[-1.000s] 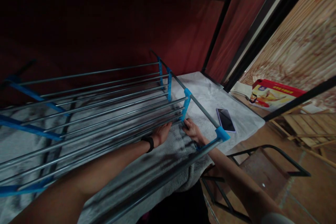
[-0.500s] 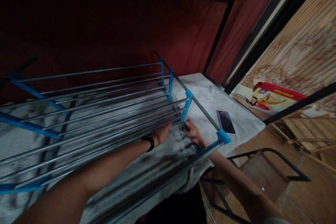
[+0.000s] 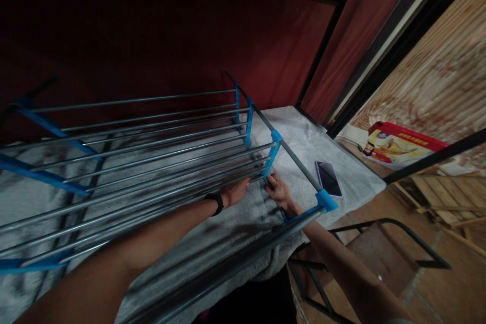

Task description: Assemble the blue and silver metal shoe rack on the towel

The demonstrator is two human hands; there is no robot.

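Note:
A rack of grey metal rods (image 3: pixel 178 165) with blue plastic brackets (image 3: pixel 272 154) lies on a light grey cloth (image 3: pixel 299 131). My left hand (image 3: pixel 235 192), with a black band at the wrist, is closed around the end of a lower rod beside the bracket; its fingertips are partly hidden. Just to the right, my right hand (image 3: pixel 279 190) is closed at the bottom of the same blue bracket, thumb and fingers pressed together at its lower end. A blue corner piece (image 3: pixel 325 199) joins the thicker front rod near my right forearm.
A phone (image 3: pixel 328 178) lies on the cloth at the right. Beyond the edge are a metal-framed chair (image 3: pixel 383 253), a red and yellow box (image 3: pixel 406 144) and a wooden slatted piece (image 3: pixel 448 197). A dark red wall (image 3: pixel 152 35) stands behind the rack.
The view has shifted slightly. Both hands remain at the same bracket, with hardly any visible movement.

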